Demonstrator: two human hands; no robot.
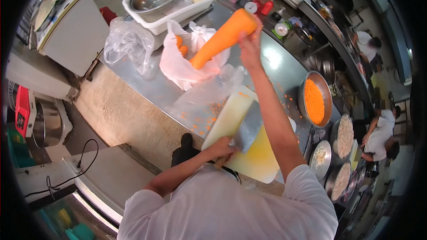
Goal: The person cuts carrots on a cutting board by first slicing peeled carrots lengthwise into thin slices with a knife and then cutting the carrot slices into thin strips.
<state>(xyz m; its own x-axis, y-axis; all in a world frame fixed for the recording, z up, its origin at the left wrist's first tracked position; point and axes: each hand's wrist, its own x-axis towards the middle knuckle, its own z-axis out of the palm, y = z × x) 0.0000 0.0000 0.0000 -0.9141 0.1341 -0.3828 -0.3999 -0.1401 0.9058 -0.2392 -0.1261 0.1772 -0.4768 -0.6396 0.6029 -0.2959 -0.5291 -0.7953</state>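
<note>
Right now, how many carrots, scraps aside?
3 visible: one carrot in the right hand, a second carrot and third carrot in the pink plastic bag, which may hide more.

A person's right hand [251, 50] is gripping a large carrot [224, 38] by its thick end, the narrow end pointing down at an open plastic bag [190, 62] beyond the cutting board [260, 162]. The left hand [220, 148] is holding a cleaver [249, 129], its broad blade lying across the board. Orange scraps [202, 126] are dotting the metal table [147, 91] left of the board, while a metal bowl [327, 88] of finely cut orange food [314, 102] is sitting to its right.
</note>
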